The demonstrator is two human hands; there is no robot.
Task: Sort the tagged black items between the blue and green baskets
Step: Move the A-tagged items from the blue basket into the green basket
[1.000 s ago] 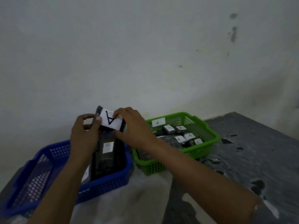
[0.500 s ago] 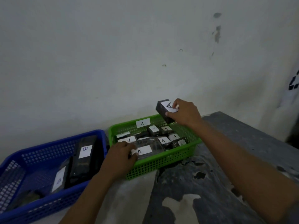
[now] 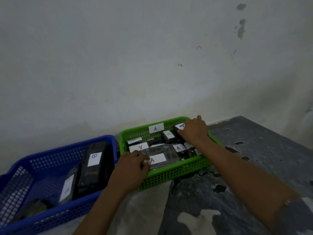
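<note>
A green basket [image 3: 176,173] marked A stands against the wall, filled with several black items carrying white A tags. At its far right corner my right hand [image 3: 194,131] grips a small black box [image 3: 179,127] tagged A, low inside the basket. My left hand [image 3: 130,168] rests on the basket's near left rim, fingers pinching the edge of a clear-wrapped item [image 3: 160,155] tagged A. To the left sits a blue basket [image 3: 55,216] with long black items tagged B [image 3: 93,167].
The baskets sit on a worn dark tabletop [image 3: 254,167] with peeling patches, open to the right. A pale wall [image 3: 152,65] rises directly behind both baskets.
My right hand carried the A-tagged box from over the blue basket across to the green one and lowered it into the far right corner. My left hand moved to the green basket's wrapped item.
</note>
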